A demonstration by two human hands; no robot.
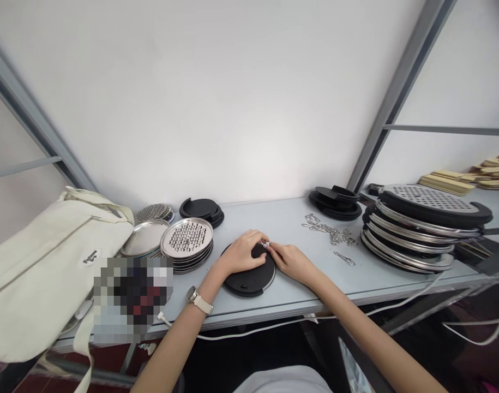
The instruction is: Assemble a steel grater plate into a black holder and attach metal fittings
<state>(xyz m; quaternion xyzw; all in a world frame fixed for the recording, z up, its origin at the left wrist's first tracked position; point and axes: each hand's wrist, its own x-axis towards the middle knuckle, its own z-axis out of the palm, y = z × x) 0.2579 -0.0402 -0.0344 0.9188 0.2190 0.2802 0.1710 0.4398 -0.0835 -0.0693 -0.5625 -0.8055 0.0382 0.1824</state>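
A round black disc [249, 279] with a metal rim lies flat on the grey table [298, 297]. My left hand [245, 254] rests over its upper part, fingers bent toward a small metal clip [265, 244] at the disc's far right edge. My right hand [292, 263] pinches that clip from the right, thumb and forefinger together. Part of the clip is hidden by the fingertips. To the right lie a single wire clip [344, 258] and a loose pile of similar clips [335, 234].
Left are stacked perforated metal discs [187, 240], plain metal discs [146, 238], black holders [200, 209] and a cream bag [48, 262]. Right are more black holders [335, 202] and a tall disc stack [413, 234]. A white cable [249, 333] hangs along the front edge.
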